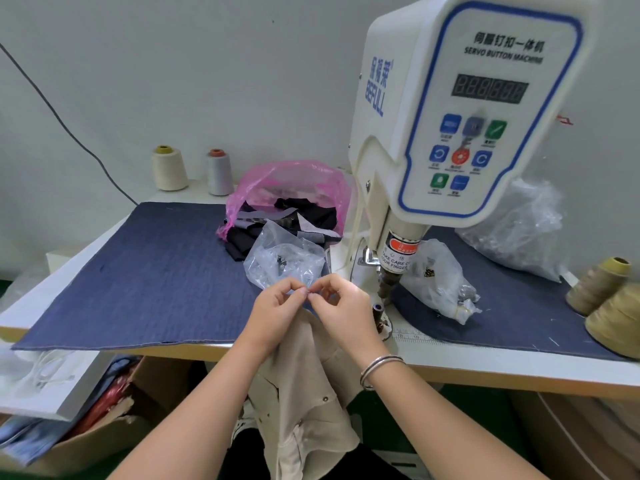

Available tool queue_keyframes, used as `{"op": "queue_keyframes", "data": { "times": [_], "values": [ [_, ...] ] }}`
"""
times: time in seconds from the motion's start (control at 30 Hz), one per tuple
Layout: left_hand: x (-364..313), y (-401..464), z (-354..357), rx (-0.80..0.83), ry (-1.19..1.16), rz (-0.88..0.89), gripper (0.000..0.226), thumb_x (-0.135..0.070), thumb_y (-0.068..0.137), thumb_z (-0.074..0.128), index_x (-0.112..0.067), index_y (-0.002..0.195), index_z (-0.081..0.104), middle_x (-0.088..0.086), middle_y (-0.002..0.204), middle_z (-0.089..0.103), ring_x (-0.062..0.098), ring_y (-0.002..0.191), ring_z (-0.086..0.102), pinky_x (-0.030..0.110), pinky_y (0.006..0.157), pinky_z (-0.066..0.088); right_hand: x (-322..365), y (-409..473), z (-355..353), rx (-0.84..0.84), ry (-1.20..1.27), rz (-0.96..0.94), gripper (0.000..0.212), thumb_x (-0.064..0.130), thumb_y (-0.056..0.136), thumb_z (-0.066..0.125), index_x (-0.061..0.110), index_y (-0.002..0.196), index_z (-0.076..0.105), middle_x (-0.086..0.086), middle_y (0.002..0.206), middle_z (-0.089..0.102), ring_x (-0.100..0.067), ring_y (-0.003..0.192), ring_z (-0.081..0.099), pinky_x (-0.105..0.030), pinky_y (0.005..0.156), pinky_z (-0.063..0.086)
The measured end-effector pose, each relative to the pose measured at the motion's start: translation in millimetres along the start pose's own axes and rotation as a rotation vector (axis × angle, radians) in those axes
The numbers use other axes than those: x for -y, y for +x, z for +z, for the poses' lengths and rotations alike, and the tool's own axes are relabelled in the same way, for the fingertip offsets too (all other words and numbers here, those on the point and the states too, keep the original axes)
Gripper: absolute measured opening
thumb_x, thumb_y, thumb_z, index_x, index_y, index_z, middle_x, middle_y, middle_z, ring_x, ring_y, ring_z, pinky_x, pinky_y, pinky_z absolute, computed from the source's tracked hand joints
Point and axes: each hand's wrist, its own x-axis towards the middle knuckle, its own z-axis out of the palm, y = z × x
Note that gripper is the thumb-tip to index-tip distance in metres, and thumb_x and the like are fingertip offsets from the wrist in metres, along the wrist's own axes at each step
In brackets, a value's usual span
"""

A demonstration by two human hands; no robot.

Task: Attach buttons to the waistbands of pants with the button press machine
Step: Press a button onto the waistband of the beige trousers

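Pinching something tiny, probably a button, between left hand (281,308) and right hand (341,303) over beige pants (304,375), likely to load the press (386,284).

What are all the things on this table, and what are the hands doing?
button press machine: 1, white with blue trim, right of centre on the table
denim cloth: 1, blue, spread over the table top
pink bag: 1, holds dark fabric scraps, behind the hands
clear bags: 3, one at centre, two right of the machine
thread cones: 4, cream and grey at the back left, two tan at the far right
pants: 1, beige, hanging off the table edge
bracelets: silver, right wrist
left hand: pinches something small at the top of the pants
right hand: pinches there too
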Motion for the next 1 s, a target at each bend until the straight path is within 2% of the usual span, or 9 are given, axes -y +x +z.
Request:
{"op": "queue_keyframes", "data": {
  "times": [0.17,0.27,0.37,0.43,0.53,0.63,0.77,0.87,1.0],
  "values": [
    [-1.6,-0.8,-0.6,-0.003,0.003,-0.002,0.021,-0.028,0.083,0.053,-0.011,0.078,0.064,-0.007,0.071,0.060,0.006,0.070,0.052,0.015,0.069,0.042,-0.4,0.5,0.2,-0.009,-0.008,-0.012,0.008,0.014,0.082,0.067,0.019,0.075,0.068,0.009,0.064,0.060,0.001,0.058,0.051,-0.009,0.059,0.039],
    [-1.6,-1.5,-1.9,0.017,0.021,0.005,0.022,-0.033,0.084,0.052,-0.015,0.078,0.063,-0.005,0.075,0.059,0.008,0.073,0.051,0.019,0.072,0.041,4.9,-7.8,-4.7,-0.029,0.000,-0.045,0.008,0.013,0.084,0.067,0.017,0.077,0.067,0.010,0.064,0.059,-0.001,0.058,0.050,-0.015,0.061,0.041],
    [-0.5,-0.9,-2.8,-0.013,0.078,-0.016,0.024,-0.042,0.079,0.049,-0.022,0.072,0.060,-0.006,0.073,0.055,0.009,0.072,0.047,0.023,0.070,0.037,5.1,-28.0,-22.5,-0.020,0.017,-0.066,0.013,0.015,0.084,0.067,0.024,0.074,0.066,0.008,0.062,0.063,-0.004,0.058,0.056,-0.023,0.061,0.049],
    [0.5,0.2,-0.7,-0.007,0.146,-0.045,0.021,-0.039,0.080,0.047,-0.026,0.069,0.059,-0.004,0.071,0.051,0.010,0.069,0.043,0.026,0.068,0.035,-0.5,-45.0,-43.2,0.017,0.025,-0.041,0.015,0.017,0.084,0.068,0.027,0.073,0.067,0.009,0.063,0.065,-0.004,0.057,0.057,-0.025,0.060,0.051],
    [0.7,1.9,2.1,0.014,0.208,-0.086,0.021,-0.040,0.080,0.047,-0.027,0.068,0.059,-0.006,0.064,0.047,0.007,0.062,0.039,0.024,0.064,0.033,-10.7,-55.0,-80.0,0.008,-0.033,-0.023,0.013,0.019,0.084,0.068,0.029,0.076,0.069,0.011,0.066,0.066,-0.001,0.057,0.058,-0.012,0.057,0.045],
    [-0.3,2.5,2.1,0.011,0.217,-0.099,0.020,-0.038,0.079,0.048,-0.025,0.069,0.059,-0.012,0.061,0.047,0.003,0.060,0.039,0.023,0.063,0.033,-17.9,-39.7,-104.9,-0.003,-0.094,0.016,0.012,0.017,0.087,0.066,0.026,0.078,0.067,0.014,0.061,0.063,0.000,0.055,0.056,-0.010,0.054,0.043],
    [-0.5,1.8,1.4,0.007,0.229,-0.100,0.021,-0.024,0.089,0.054,-0.023,0.069,0.059,-0.010,0.061,0.048,0.003,0.059,0.039,0.024,0.063,0.033,-19.7,-22.0,-108.5,0.078,-0.193,-0.018,0.017,0.018,0.087,0.068,0.030,0.075,0.065,0.022,0.060,0.061,0.003,0.059,0.055,-0.008,0.057,0.042],
    [-0.4,2.3,1.4,0.000,0.250,-0.114,0.028,-0.016,0.093,0.054,-0.022,0.067,0.058,-0.012,0.057,0.045,0.004,0.056,0.037,0.024,0.061,0.032,-20.0,-14.1,-106.2,0.078,-0.272,-0.043,0.024,0.021,0.085,0.070,0.038,0.071,0.059,0.017,0.060,0.059,0.002,0.060,0.054,-0.006,0.061,0.042],
    [-1.9,2.9,2.4,0.001,0.248,-0.117,0.023,-0.017,0.093,0.054,-0.016,0.070,0.058,-0.009,0.059,0.044,0.006,0.057,0.035,0.026,0.061,0.031,-18.7,-8.6,-107.3,0.103,-0.411,-0.098,0.006,0.026,0.085,0.069,0.029,0.081,0.066,0.015,0.067,0.060,0.001,0.064,0.054,-0.010,0.063,0.040]
  ]
}}
